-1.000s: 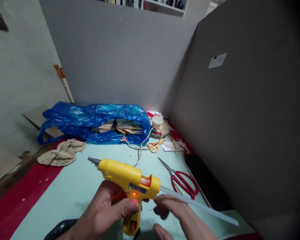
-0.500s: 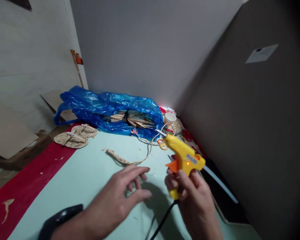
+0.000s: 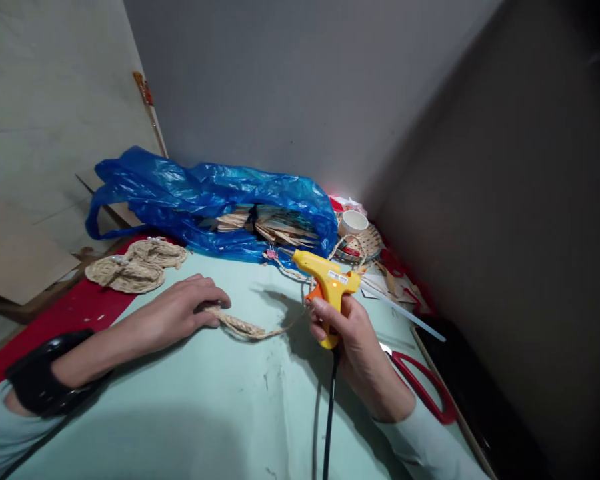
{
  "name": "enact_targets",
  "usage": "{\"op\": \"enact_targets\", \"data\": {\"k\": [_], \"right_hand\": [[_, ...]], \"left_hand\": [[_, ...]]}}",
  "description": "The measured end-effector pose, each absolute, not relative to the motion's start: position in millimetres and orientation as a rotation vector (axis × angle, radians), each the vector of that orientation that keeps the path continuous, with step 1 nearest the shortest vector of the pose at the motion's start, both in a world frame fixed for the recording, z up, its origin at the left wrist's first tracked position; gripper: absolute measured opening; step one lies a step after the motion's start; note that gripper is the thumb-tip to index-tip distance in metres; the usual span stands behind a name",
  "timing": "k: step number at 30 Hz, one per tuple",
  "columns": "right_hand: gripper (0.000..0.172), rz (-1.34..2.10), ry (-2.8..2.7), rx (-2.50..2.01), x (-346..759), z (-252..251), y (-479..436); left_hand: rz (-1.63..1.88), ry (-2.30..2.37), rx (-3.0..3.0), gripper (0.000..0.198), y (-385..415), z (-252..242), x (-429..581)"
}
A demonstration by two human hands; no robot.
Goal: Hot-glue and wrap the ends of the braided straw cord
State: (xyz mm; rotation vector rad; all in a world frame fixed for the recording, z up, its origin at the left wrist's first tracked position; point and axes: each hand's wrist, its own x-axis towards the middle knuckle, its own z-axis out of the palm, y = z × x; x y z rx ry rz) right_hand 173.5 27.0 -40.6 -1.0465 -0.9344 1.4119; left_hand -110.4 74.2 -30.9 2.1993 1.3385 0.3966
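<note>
My right hand (image 3: 343, 327) is wrapped round the handle of a yellow glue gun (image 3: 325, 271), its nozzle pointing left and away from me. A lit orange dot shows on its side, and a whitish glue stick (image 3: 410, 312) sticks out of the back. My left hand (image 3: 193, 308) pinches the left end of a braided straw cord (image 3: 240, 327) that lies on the pale green table. The cord thins into a single strand running right, passing behind the glue gun. A black cable (image 3: 330, 413) hangs from the gun's handle.
A blue plastic bag (image 3: 210, 193) with straw bundles lies at the back. Coiled straw slippers (image 3: 125, 275) are at left on red cloth. Red-handled scissors (image 3: 423, 383) and a black tray-like object (image 3: 473, 387) lie right. A white cup (image 3: 353, 222) and woven basket (image 3: 373, 241) stand behind.
My left hand has moved left and taken hold of the cord's end. My right hand has carried the glue gun left and farther from me. The red scissors handles now show.
</note>
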Motion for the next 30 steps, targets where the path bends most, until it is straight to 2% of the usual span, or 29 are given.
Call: {"op": "enact_targets", "data": {"k": [4, 9, 15, 24, 30], "right_hand": [[0.032, 1.412, -1.027, -1.134, 174.0, -47.3, 18.2], [0.036, 1.421, -1.091, -1.198, 167.9, -35.2, 11.9], [0.040, 1.340, -1.222, -1.255, 163.0, -29.1, 5.2], [0.030, 1.361, -1.197, -1.200, 165.5, -30.5, 1.6], [0.026, 1.234, -1.244, -1.221, 166.3, -26.3, 0.3]], "left_hand": [[0.385, 1.251, 2.083, 0.021, 70.1, -28.5, -106.1], [0.435, 1.227, 1.848, 0.026, 54.1, -17.2, -96.8], [0.580, 1.156, 1.451, 0.024, 37.9, -13.9, -82.9], [0.729, 1.039, 1.107, 0.023, 28.1, -24.1, -80.6], [0.662, 1.061, 1.190, 0.023, 28.0, -30.7, -82.7]]}}
